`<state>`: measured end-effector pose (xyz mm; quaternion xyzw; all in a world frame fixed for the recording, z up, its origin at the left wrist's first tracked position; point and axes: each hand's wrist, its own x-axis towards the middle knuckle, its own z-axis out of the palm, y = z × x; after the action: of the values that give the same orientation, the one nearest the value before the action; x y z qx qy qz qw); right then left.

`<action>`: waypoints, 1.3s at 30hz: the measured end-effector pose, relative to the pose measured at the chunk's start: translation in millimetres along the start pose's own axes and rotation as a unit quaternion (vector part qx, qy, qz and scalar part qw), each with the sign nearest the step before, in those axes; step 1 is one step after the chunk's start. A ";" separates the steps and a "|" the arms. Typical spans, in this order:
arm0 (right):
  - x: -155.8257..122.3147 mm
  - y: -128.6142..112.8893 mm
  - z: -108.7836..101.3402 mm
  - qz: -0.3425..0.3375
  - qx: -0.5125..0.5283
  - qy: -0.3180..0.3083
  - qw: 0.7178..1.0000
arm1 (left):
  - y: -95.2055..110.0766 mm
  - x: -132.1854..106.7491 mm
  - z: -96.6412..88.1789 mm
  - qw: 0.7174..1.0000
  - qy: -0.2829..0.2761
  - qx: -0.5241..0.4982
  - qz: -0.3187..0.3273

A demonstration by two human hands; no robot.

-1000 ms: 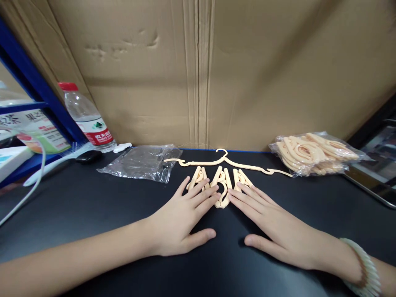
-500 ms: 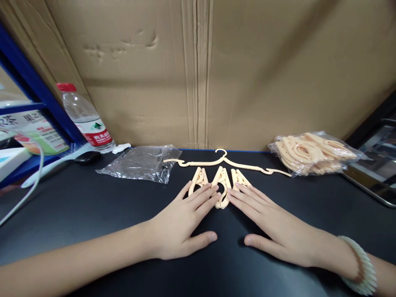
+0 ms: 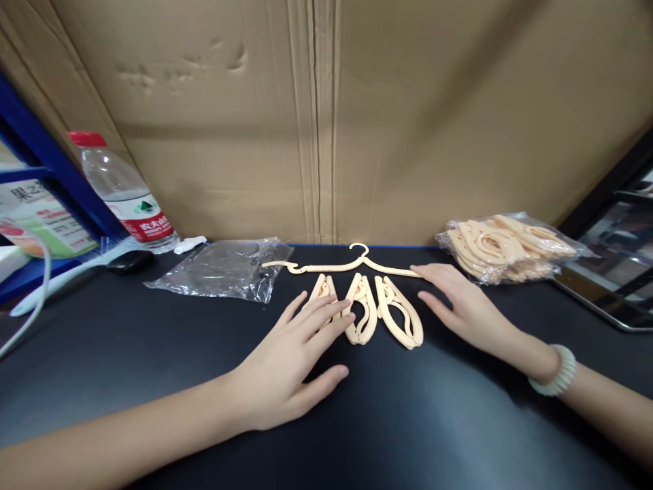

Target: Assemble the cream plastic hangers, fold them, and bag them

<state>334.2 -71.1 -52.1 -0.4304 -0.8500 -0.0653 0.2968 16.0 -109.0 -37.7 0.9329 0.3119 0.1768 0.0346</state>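
Note:
Three folded cream plastic hangers lie side by side on the black table: a left one [image 3: 320, 286], a middle one [image 3: 368, 320] and a right one [image 3: 408, 323]. My left hand [image 3: 293, 357] rests over the left one, fingers spread, its fingertips reaching the middle one's edge. Behind them an unfolded hanger [image 3: 331, 268] lies flat, its hook pointing away from me. At its right arm is my right hand [image 3: 462, 303], fingers stretched out and thumb apart. It covers that arm's outer end; whether it touches the hanger I cannot tell.
A clear plastic bag [image 3: 224, 269] lies at the back left. A bag of folded hangers [image 3: 505, 248] sits at the back right, beside a dark, metal-edged device [image 3: 586, 299]. A red-capped water bottle [image 3: 130, 197] stands at left near a white cable [image 3: 41, 292]. Cardboard [image 3: 433, 122] walls the back.
My right hand has left the right folded hanger and moved right and away from me to the unfolded hanger's right arm. My left hand stays over the left folded hanger. The view has shifted slightly.

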 end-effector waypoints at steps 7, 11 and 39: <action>1.9 42.6 18.3 0.041 -0.030 -0.095 0.994 | 1.2 0.0 -1.9 1.000 0.015 0.007 -0.001; 5.2 39.4 18.6 0.036 -0.021 -0.082 0.996 | 1.3 0.2 -3.8 1.000 0.011 0.005 -0.006; 4.0 -2.2 -23.7 0.046 -0.066 0.176 0.981 | -10.6 12.0 -29.6 0.813 0.251 -0.434 -0.298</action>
<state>341.4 -78.3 -30.2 -0.4690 -0.7578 -0.1820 0.4154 8.5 -94.7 -8.2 0.6058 0.4633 0.5024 0.4073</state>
